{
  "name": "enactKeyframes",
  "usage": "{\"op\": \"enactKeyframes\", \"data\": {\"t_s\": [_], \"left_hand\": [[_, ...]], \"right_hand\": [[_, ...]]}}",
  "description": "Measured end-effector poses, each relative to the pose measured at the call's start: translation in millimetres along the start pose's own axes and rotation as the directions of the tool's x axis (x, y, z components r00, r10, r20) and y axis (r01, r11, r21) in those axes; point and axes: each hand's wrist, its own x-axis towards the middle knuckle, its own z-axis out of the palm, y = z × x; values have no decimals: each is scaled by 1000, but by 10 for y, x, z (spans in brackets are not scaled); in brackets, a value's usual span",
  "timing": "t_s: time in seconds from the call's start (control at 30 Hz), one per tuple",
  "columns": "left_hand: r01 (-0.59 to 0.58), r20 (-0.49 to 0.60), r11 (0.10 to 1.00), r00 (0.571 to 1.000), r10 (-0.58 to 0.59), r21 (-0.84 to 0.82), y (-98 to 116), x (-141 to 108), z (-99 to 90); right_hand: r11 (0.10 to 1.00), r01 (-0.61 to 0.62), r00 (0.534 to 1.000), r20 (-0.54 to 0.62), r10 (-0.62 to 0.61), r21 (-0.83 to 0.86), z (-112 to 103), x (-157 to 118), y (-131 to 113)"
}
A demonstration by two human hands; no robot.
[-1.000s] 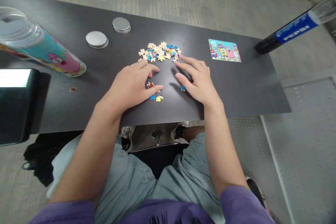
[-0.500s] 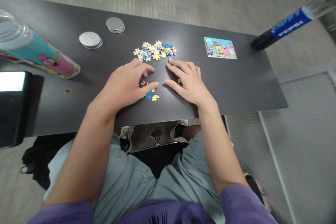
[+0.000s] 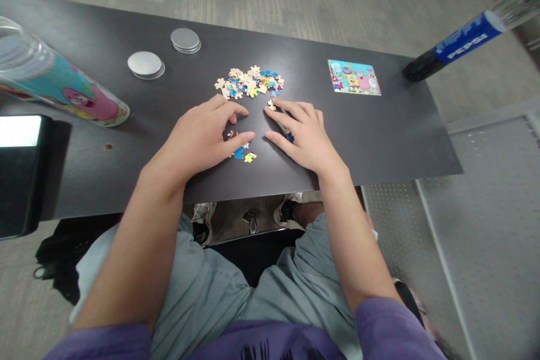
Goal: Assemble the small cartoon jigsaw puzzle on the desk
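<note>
My left hand rests on the dark table with thumb and fingers apart, partly covering a few joined puzzle pieces. A yellow puzzle piece lies just below its thumb. My right hand has its fingers spread, and its fingertips touch a pale, plain-backed puzzle piece on the table. Under that palm some blue puzzle pieces show in part. Just beyond both hands is a loose pile of puzzle pieces, some plain side up and some coloured.
A cartoon picture card lies to the right, with a Pepsi bottle standing beyond it. At left are two stacks of silver discs, a clear cartoon-printed canister and a black device at the table's front edge.
The right index and middle fingers have drawn slightly apart, and a pale puzzle piece now shows at their tips, just below the pile. The left hand stays put.
</note>
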Motion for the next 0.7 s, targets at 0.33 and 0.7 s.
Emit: {"op": "enactKeyframes", "data": {"t_s": [0.33, 0.7], "left_hand": [[-8, -2, 1000, 1000, 8, -9, -19, -8, 9], [1, 11, 1000, 1000, -1, -8, 9, 8, -6]], "right_hand": [[997, -32, 999, -12, 33, 71, -3, -5, 17], [996, 44, 997, 52, -48, 75, -40, 39, -87]]}}
